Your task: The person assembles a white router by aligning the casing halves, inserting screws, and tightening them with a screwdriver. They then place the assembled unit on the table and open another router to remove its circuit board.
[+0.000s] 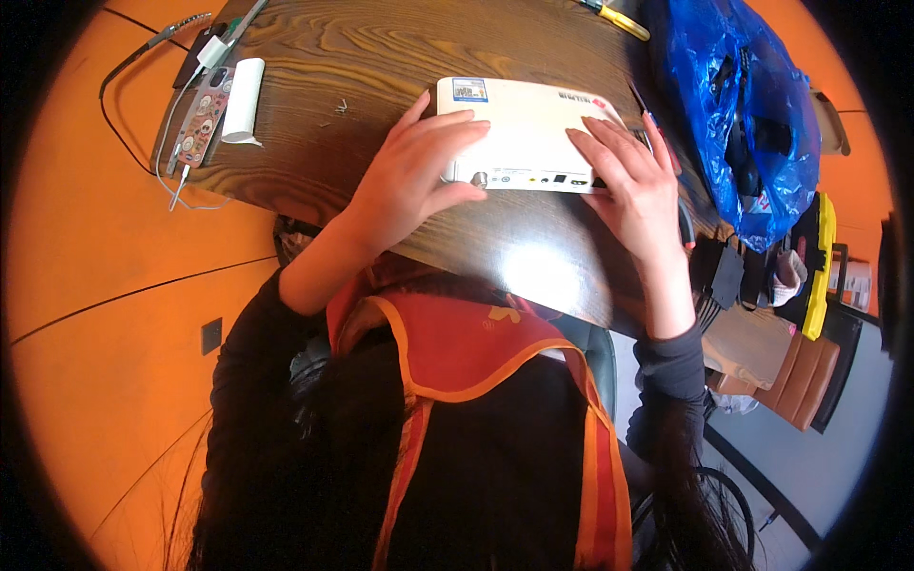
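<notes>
White box (528,143) is held over the brown wooden table (371,57), just in from the table's near edge; whether it touches the wood cannot be told. Its left end is gripped by the left hand (405,171), fingers on the top and thumb along the near side. Its right end is gripped by the right hand (638,181), fingers curved over the top, thumb partly hidden. Beyond the box and to its left, a wide stretch of wood is left open, dotted with small scraps (335,112); on the right, room is narrowed by a blue plastic bag (700,86). The long axis is set left to right, and the side with sockets (560,179) is turned toward the person. Flat, round-cornered and pale, the box is marked by a blue-and-white label (469,90) at the far left corner, with a metal connector (480,179) at the near left. Farther left, a patterned phone (205,119) is seen.
</notes>
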The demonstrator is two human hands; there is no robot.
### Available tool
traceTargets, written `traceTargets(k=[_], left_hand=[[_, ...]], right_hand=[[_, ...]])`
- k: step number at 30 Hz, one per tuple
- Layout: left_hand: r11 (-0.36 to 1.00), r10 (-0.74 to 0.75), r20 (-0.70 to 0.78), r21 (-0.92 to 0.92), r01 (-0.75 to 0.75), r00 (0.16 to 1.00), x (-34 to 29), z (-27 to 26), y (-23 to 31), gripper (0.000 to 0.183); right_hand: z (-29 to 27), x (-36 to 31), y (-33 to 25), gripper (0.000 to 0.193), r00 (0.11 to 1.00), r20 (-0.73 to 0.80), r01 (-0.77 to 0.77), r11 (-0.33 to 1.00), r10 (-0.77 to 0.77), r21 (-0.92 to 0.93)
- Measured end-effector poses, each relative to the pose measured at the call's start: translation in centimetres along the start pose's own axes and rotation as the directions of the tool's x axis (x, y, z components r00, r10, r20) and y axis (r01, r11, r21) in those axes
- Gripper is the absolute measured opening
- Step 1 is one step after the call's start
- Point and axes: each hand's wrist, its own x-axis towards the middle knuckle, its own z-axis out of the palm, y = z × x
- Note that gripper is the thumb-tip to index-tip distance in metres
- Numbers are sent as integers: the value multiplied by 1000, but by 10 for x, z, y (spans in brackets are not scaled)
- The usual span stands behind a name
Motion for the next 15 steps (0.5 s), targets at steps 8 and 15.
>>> traceTargets(k=[8, 15], left_hand=[[978, -68, -165, -206, 33, 984, 14, -12, 9, 52], [952, -152, -216, -296, 83, 964, 23, -9, 30, 43]], right_hand=[[-45, 34, -5, 49, 984, 176, -22, 1000, 21, 6], [-32, 36, -33, 37, 996, -68, 77, 933, -57, 351]])
